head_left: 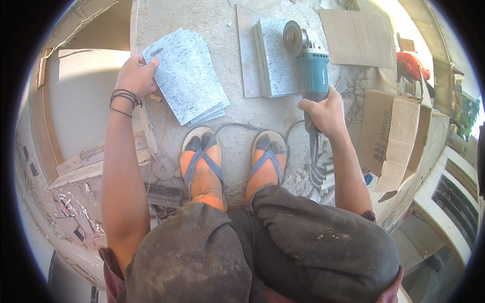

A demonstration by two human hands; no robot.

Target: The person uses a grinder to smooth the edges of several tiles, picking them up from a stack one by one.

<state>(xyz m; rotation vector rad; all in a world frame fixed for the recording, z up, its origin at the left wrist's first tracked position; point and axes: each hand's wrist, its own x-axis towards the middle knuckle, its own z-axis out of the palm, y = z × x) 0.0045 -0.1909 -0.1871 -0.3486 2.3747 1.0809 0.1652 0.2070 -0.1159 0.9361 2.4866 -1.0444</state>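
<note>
My left hand [135, 74], with dark bands round its wrist, pinches the left corner of a grey speckled tile [189, 76]. That tile lies on top of a fanned stack, and a dark mark shows near my thumb. My right hand [324, 113] is wrapped round the black rear handle of a teal angle grinder [314, 70]. The grinder's cutting disc [292, 38] points away from me, over a second, neater stack of grey tiles [276, 68]. Whether the grinder rests on that stack or hangs just above it, I cannot tell.
A flat board [247, 76] lies under the second stack. Cardboard [357, 38] sits at the far right, with an opened carton [391, 131] nearer. The power cord [237, 124] runs by my sandalled feet. Wood strips [101, 156] and rubble lie at the left.
</note>
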